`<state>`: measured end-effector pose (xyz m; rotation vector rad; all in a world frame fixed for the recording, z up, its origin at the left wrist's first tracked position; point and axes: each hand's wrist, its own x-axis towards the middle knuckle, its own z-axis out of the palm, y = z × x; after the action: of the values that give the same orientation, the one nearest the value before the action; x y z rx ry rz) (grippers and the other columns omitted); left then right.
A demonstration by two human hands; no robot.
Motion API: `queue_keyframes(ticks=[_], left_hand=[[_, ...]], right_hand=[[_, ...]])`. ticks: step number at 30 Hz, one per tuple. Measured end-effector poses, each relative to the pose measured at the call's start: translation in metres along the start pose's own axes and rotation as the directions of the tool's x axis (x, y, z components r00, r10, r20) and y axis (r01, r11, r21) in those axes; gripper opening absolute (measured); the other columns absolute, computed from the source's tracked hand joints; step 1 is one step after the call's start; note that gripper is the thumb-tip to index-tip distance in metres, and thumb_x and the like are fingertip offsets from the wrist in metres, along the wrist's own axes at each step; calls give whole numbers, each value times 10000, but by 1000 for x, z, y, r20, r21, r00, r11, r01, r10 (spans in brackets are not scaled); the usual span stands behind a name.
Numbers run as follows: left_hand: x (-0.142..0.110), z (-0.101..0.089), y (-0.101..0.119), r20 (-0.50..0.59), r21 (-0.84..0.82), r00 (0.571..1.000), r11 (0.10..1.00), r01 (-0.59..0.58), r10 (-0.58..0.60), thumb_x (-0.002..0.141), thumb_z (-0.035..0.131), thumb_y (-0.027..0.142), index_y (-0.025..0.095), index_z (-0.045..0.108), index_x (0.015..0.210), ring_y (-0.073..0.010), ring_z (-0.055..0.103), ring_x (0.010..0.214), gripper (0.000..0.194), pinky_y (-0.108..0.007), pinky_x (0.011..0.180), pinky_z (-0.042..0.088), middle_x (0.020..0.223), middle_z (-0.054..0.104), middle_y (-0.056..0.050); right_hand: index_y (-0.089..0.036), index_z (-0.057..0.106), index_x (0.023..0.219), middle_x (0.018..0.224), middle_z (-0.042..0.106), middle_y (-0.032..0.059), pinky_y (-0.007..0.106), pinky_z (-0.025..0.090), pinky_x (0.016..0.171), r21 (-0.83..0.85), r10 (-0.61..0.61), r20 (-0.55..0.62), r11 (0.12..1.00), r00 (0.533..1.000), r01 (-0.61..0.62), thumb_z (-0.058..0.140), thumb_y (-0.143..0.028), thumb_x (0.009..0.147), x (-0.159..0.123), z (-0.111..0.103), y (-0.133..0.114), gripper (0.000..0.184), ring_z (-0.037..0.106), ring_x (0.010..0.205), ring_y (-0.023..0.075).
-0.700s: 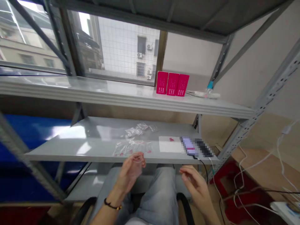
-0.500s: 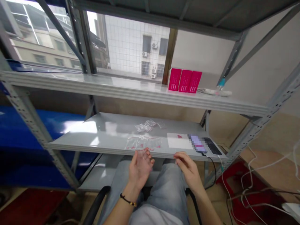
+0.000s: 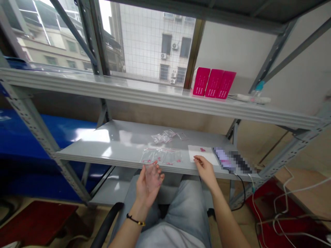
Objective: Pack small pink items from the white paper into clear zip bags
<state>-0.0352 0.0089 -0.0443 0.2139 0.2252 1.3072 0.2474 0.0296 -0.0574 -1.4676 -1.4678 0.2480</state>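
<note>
My left hand (image 3: 148, 184) is closed around a small clear zip bag (image 3: 153, 177), held above my lap at the shelf's front edge. A little pink shows low in the bag. My right hand (image 3: 205, 171) hovers at the front of a white sheet of paper (image 3: 192, 151), its fingers drawn together; whatever is between the fingertips is too small to make out. On that paper lies a small cluster of pink pieces (image 3: 203, 149). Several clear zip bags (image 3: 162, 155) are laid in a row before my left hand, with small pink bits in them.
More crumpled clear bags (image 3: 165, 136) lie farther back on the grey shelf (image 3: 124, 137). Right of the paper are a phone (image 3: 222, 159) and a dark device (image 3: 240, 161), with cables hanging down. Pink boxes (image 3: 216, 83) stand on the upper shelf, beside a blue-capped bottle (image 3: 258, 89).
My right hand has moved forward from over my knee to the paper's front edge. My left hand still grips the bag and sits slightly farther left. The camera view has shifted somewhat.
</note>
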Motion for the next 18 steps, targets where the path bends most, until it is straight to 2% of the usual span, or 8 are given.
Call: queue_keyframes(ticks=[4,6,9,14,16,18], left_hand=[[5,3,4,32,49,998,997,-58,56,940,584,382,114,701,1099,-197,677,759,333,-333,684,583,892,732,-95],[14,8,1,54,79,996,994,-71,67,926,605,376,111,703,1096,-199,680,765,330,-330,696,586,898,732,-96],[25,17,-7,90,133,994,989,-67,55,904,641,365,108,710,1086,-194,677,768,323,-314,699,584,910,727,-98],[27,18,-21,85,152,993,984,-89,76,883,664,378,120,725,1058,-181,666,744,318,-296,692,583,884,721,-84],[23,12,-25,50,133,995,987,-92,86,872,671,377,118,725,1063,-179,665,729,327,-293,673,584,875,721,-79],[16,5,-28,6,143,997,987,-77,77,870,667,366,111,726,1062,-182,669,728,325,-299,678,589,873,724,-84]], right_hand=[[-137,716,1092,1053,740,132,353,498,827,-307,58,-67,949,996,-76,432,-326,909,28,-25,27,387,660,893,250],[-129,724,1091,1058,739,140,349,482,852,-399,89,-59,911,994,-105,424,-263,904,48,-36,40,379,657,919,254],[-136,755,1031,1051,744,139,319,447,883,-443,58,19,895,998,-43,471,-203,891,73,-40,53,324,650,949,245],[-159,776,948,1012,748,115,277,395,916,-470,-27,162,877,986,101,518,-154,885,93,-23,66,266,632,976,224],[-165,769,967,1023,742,109,277,387,933,-479,-44,153,871,987,113,503,-168,903,94,-25,74,274,622,992,224],[-164,748,1040,1070,726,112,295,385,957,-495,-45,84,865,995,81,464,-201,929,91,-42,86,306,605,1027,233]])
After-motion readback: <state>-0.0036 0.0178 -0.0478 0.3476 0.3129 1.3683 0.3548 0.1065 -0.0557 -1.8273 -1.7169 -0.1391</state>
